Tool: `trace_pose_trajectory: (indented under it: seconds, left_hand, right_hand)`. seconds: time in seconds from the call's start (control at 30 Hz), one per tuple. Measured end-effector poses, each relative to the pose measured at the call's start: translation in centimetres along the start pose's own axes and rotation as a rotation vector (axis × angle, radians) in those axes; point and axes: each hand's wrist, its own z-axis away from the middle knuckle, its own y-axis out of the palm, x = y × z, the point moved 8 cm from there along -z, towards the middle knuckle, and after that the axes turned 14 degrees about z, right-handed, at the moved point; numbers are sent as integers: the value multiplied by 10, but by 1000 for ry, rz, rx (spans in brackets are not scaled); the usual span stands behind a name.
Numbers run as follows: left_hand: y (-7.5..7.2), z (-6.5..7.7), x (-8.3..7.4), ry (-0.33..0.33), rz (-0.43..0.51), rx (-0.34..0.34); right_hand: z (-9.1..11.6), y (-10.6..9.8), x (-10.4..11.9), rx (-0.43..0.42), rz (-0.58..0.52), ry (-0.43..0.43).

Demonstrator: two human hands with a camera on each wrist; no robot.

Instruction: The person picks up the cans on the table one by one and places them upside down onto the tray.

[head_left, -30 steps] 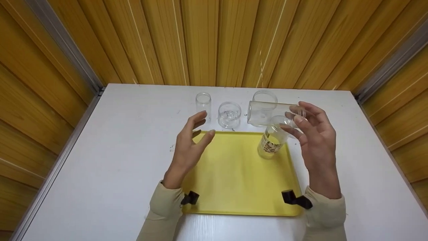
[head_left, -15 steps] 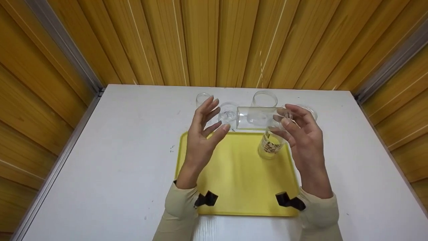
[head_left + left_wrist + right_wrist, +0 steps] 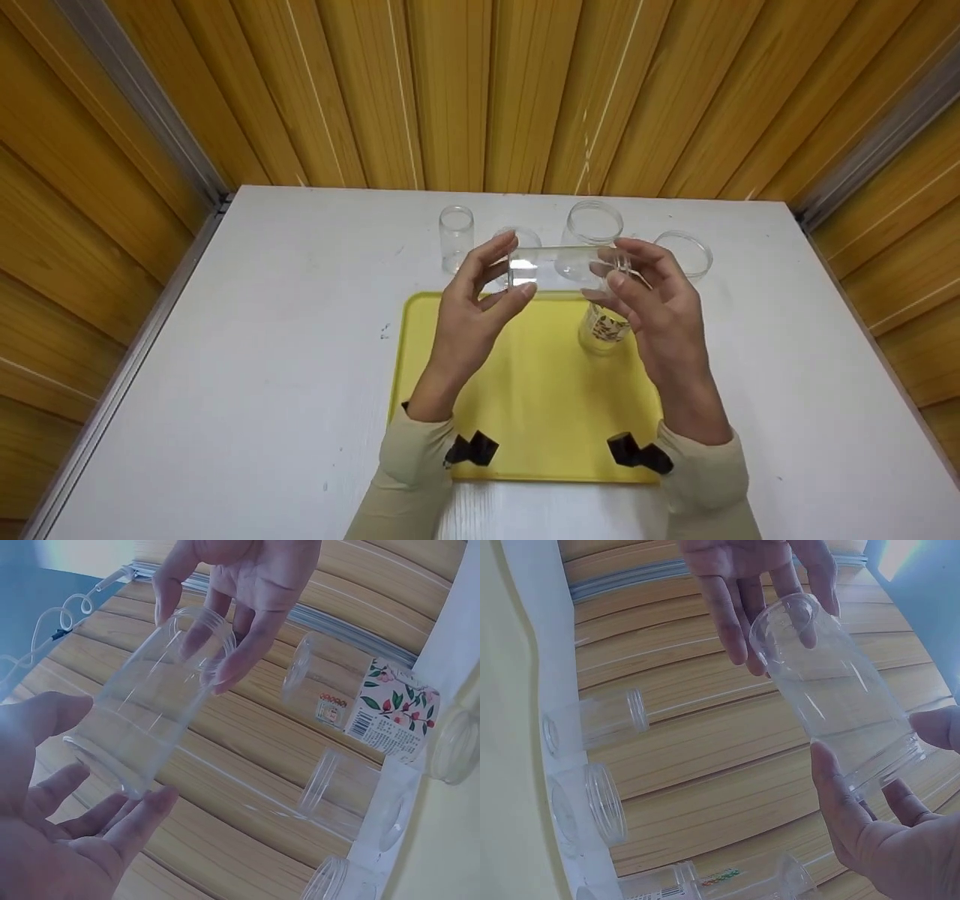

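While the right hand [image 3: 664, 315] pinches a clear jar [image 3: 556, 268], the left hand [image 3: 469, 319] now half-curls round its base, probably steadying it.

My left grip [image 3: 466, 322] and right grip [image 3: 667, 322] hold a clear jar [image 3: 556, 268] sideways. A patterned jar [image 3: 604, 328] stands on the yellow tray [image 3: 551, 420].
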Motion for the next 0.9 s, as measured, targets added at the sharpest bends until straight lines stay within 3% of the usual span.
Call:
trace_pose_trajectory:
  seconds: [0.23,0.43,0.77,0.9]
  left_hand:
    - [-5,1,4,-43,41,-52]
    - [-11,1,-1,-27,35,-68]
    - [-16,1,-8,18,-15,-61]
    - [-20,2,-11,25,-44,-71]
  right_hand:
    - [3,6,3,26,126,-35]
    - [4,10,5,34,290,-64]
    - [7,11,6,58,456,-48]
    - [9,7,14,10,566,-116]
